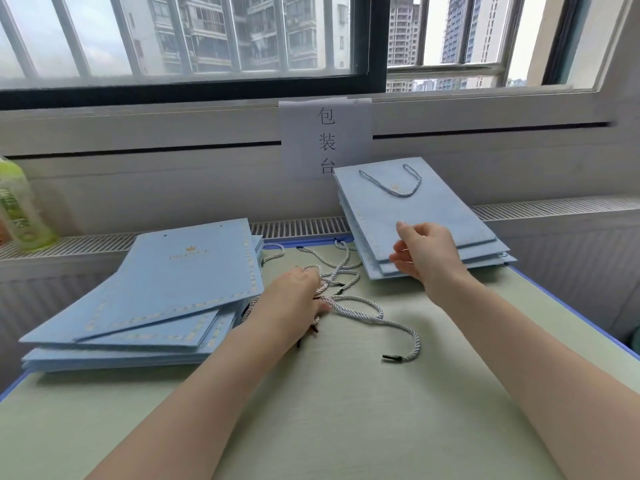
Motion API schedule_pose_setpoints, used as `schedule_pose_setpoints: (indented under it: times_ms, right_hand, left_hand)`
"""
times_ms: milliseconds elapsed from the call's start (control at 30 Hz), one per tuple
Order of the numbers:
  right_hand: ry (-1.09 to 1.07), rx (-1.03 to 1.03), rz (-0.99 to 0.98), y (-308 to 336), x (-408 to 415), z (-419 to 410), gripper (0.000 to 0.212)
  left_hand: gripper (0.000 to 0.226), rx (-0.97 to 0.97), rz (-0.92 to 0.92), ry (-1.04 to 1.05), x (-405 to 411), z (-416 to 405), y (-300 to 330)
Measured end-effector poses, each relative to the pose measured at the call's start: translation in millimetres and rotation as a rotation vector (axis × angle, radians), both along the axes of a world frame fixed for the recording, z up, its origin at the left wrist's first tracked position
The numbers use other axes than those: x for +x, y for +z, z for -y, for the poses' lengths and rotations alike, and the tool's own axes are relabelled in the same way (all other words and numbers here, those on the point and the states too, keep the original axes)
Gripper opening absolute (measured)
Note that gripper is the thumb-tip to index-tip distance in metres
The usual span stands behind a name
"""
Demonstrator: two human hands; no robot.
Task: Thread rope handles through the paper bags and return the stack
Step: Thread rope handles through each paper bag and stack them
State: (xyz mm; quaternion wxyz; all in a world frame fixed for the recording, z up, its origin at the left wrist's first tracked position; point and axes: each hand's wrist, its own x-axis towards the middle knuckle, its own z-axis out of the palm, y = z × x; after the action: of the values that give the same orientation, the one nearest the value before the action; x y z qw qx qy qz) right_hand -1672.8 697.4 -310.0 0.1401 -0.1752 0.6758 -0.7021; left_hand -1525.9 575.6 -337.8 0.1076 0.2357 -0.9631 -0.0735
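Left hand (294, 303) palm-down, fingers curled into loose rope handles (349, 299) mid-table, right hand (422, 254) hovering relaxed, empty, over right bag stack (415, 209) (its top bag already roped), unthreaded stack (166, 289) left

A single view is given, from a head-worn wide-angle camera, aimed forward and down across the table (346, 410) toward its far edge and the window (194, 39) behind. The near edge is cut off below; both forearms are seen reaching in from the bottom, close up.
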Motion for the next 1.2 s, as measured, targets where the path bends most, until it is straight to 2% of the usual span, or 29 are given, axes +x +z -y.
schedule_pose_setpoints:
  times_ms: [67, 167, 233, 367, 467, 500, 567, 633, 700, 767, 867, 967, 1067, 1133, 1200]
  right_hand:
    - [0.199, 0.076, -0.092, 2, 16, 3, 0.016]
    - [0.474, 0.328, -0.453, -7, 35, 8, 0.010]
    - [0.554, 0.375, -0.615, -15, 41, 14, 0.013]
    - [0.446, 0.280, -0.746, -12, 38, 15, 0.004]
    - [0.312, 0.272, -0.882, -8, 33, 11, 0.008]
    - [0.269, 0.273, -0.917, -7, 33, 11, 0.008]
    - [0.191, 0.298, -0.973, -8, 33, 11, 0.009]
    - [0.132, 0.290, -0.977, -9, 31, 12, 0.009]
    - [0.121, 0.165, -0.886, -7, 33, 12, 0.009]
    - [0.141, 0.017, -0.773, -3, 37, 11, 0.010]
    - [0.195, -0.151, -0.660, 5, 42, 8, 0.017]
    - [0.221, -0.188, -0.579, 8, 41, 8, 0.026]
    - [0.143, -0.012, -0.635, 3, 35, 9, 0.029]
    - [0.073, 0.274, -0.798, -2, 30, 8, 0.021]
    - [0.072, 0.634, -0.925, -4, 27, 6, 0.025]
  left_hand:
    - [0.025, -0.042, -0.033, -0.001, 0, -1, -2]
    - [0.019, -0.049, -0.202, 0.007, 0, -7, 1]
    - [0.020, -0.092, -0.336, 0.012, 0, -9, 5]
    - [0.021, -0.124, -0.499, 0.009, 2, -10, 13]
    - [0.023, -0.105, -0.585, 0.038, 6, -7, 19]
    - [0.024, -0.130, -0.536, 0.101, 8, -4, 20]
    - [0.033, -0.198, -0.257, 0.287, 11, 8, 21]
    - [0.052, -0.148, 0.063, 0.426, 16, 17, 20]
    - [0.063, -0.099, 0.206, 0.486, 17, 24, 16]
    - [0.054, -0.086, 0.198, 0.522, 16, 26, 15]
    - [0.010, -0.112, 0.108, 0.493, 19, 20, 24]
    - [0.015, -0.229, -0.008, 0.475, 22, 15, 33]
    - [0.043, -0.504, -0.304, 0.374, 22, 10, 40]
    - [0.043, -0.619, -0.488, 0.225, 22, 6, 43]
    - [0.036, -0.648, -0.548, 0.085, 18, 3, 40]
